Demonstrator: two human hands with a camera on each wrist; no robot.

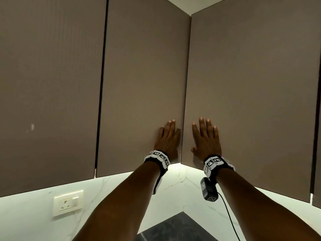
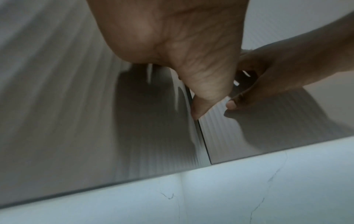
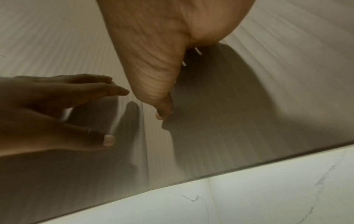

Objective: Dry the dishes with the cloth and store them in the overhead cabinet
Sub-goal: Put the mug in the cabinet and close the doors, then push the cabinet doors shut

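Two taupe overhead cabinet doors meet at an inside corner, and both stand closed. My left hand (image 1: pixel 167 136) lies flat with straight fingers on the left door (image 1: pixel 144 84), near its lower right edge. My right hand (image 1: pixel 206 136) presses flat on the right door (image 1: pixel 251 93), near its lower left edge. In the left wrist view my left palm (image 2: pixel 172 37) is against the ribbed door, and the right hand (image 2: pixel 268 72) shows beside it. The right wrist view has my right palm (image 3: pixel 162 53) on its door, with the left hand (image 3: pixel 57 106) at the left. No dishes or cloth are in view.
A third closed cabinet door (image 1: pixel 48 93) hangs further left. Below the cabinets runs a lit white marble backsplash (image 1: pixel 121 185) with a wall socket (image 1: pixel 68 202). A dark countertop corner (image 1: pixel 175 228) shows at the bottom. A black cable (image 1: pixel 229 216) hangs from my right wrist.
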